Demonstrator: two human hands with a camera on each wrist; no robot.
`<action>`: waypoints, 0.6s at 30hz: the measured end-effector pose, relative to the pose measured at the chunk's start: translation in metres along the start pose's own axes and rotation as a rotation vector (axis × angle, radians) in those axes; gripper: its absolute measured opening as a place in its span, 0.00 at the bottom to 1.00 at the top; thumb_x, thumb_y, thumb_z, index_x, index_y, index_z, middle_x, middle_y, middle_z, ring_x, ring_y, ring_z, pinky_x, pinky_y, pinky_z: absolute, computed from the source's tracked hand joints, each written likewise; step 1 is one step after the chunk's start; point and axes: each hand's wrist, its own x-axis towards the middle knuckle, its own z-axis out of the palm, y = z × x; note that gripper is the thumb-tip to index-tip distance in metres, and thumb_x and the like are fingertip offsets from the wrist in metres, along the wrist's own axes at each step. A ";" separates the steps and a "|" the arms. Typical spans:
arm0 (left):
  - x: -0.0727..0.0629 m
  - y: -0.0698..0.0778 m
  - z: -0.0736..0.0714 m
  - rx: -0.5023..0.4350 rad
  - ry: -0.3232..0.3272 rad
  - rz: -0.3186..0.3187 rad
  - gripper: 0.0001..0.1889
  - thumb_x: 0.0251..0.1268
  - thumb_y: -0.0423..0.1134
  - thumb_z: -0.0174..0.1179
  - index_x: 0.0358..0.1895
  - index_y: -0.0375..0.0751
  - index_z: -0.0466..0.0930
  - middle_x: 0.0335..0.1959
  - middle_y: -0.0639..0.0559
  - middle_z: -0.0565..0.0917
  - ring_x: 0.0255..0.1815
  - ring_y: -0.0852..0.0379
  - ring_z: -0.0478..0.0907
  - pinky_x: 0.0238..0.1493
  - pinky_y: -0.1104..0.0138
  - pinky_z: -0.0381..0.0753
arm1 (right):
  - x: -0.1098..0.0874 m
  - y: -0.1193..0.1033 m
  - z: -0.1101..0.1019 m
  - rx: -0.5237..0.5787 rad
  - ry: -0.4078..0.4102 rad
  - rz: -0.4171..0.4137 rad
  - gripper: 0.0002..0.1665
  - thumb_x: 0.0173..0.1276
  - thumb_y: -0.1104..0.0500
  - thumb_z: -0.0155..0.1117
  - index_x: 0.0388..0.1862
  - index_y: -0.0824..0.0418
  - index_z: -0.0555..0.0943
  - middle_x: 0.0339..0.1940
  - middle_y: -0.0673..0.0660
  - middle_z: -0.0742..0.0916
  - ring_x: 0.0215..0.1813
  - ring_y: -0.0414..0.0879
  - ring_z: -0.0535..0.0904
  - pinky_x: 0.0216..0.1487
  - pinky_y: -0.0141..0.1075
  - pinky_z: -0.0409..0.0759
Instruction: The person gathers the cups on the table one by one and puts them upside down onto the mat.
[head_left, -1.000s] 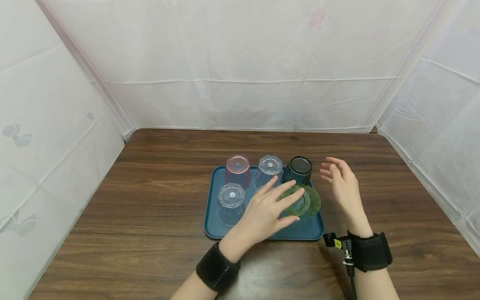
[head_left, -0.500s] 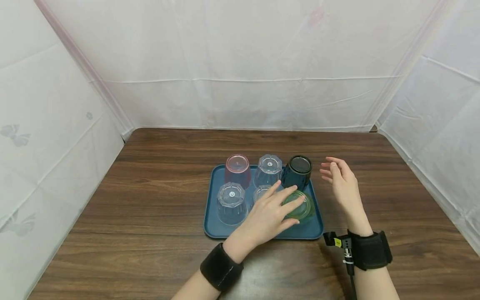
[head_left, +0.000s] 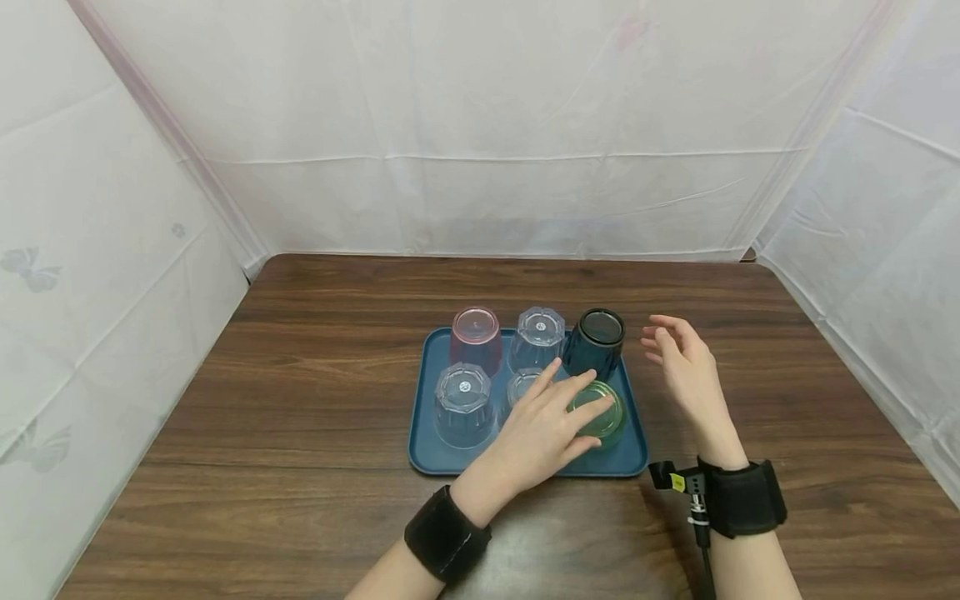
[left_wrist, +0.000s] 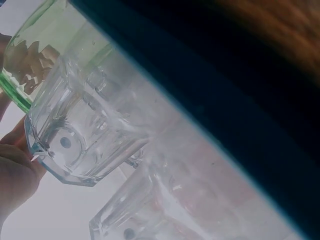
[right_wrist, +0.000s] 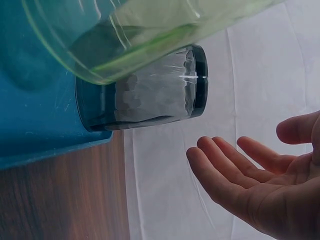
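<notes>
My left hand [head_left: 534, 429] reaches over the front right of a blue tray [head_left: 415, 433], fingers spread and fairly straight. Its fingers lie across the upturned base of a green glass [head_left: 611, 421], thumb at the near side. Partly under this hand is an upside-down clear glass [head_left: 521, 385], seen closer as the faceted clear glass [left_wrist: 65, 145] in the left wrist view. My right hand [head_left: 686, 367] hovers right of the tray, fingers loosely bent around nothing. Nearest to it stands a dark blue glass [head_left: 600, 329], upside down at the back right corner.
Also upside down on the tray are a pink glass [head_left: 476, 333], a clear glass [head_left: 542, 333] at the back and another clear glass [head_left: 462, 400] at front left. The wooden table [head_left: 300, 400] extends around the tray. White sheeting [head_left: 480, 192] encloses the back and sides.
The green glass, tilted a second ago, has come upright on the tray's front right. My left hand has shifted slightly toward the near side with it. The right hand has stayed put.
</notes>
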 end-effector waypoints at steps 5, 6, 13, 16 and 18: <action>0.000 0.001 0.000 0.005 -0.021 -0.014 0.25 0.56 0.54 0.60 0.58 0.53 0.73 0.62 0.48 0.71 0.63 0.57 0.67 0.71 0.58 0.42 | 0.001 0.001 0.002 -0.011 -0.001 0.000 0.25 0.75 0.53 0.36 0.62 0.68 0.64 0.54 0.69 0.77 0.55 0.58 0.75 0.51 0.39 0.76; 0.000 0.001 0.000 0.006 -0.025 -0.018 0.25 0.56 0.53 0.60 0.58 0.53 0.73 0.62 0.48 0.71 0.63 0.57 0.67 0.71 0.57 0.42 | 0.001 0.001 0.003 -0.012 -0.002 0.003 0.26 0.75 0.53 0.36 0.62 0.68 0.64 0.54 0.69 0.77 0.55 0.58 0.75 0.51 0.40 0.75; -0.001 0.004 0.000 0.046 -0.044 -0.048 0.26 0.56 0.54 0.60 0.60 0.55 0.71 0.64 0.48 0.68 0.62 0.57 0.69 0.70 0.53 0.46 | 0.001 0.001 0.004 -0.018 -0.014 0.028 0.26 0.75 0.53 0.35 0.63 0.68 0.64 0.55 0.69 0.76 0.56 0.58 0.75 0.51 0.44 0.74; -0.001 0.007 0.001 0.070 -0.042 -0.057 0.26 0.57 0.54 0.59 0.60 0.56 0.70 0.65 0.48 0.67 0.60 0.56 0.70 0.69 0.51 0.48 | 0.001 0.001 0.004 -0.027 -0.027 0.031 0.26 0.75 0.53 0.35 0.63 0.68 0.64 0.56 0.70 0.76 0.56 0.59 0.74 0.52 0.45 0.74; -0.001 0.008 0.002 0.082 -0.039 -0.061 0.26 0.57 0.53 0.59 0.60 0.56 0.70 0.64 0.49 0.67 0.59 0.55 0.71 0.69 0.50 0.49 | 0.001 0.002 0.003 -0.032 -0.030 0.031 0.26 0.75 0.53 0.36 0.63 0.68 0.64 0.56 0.70 0.75 0.56 0.60 0.74 0.52 0.46 0.74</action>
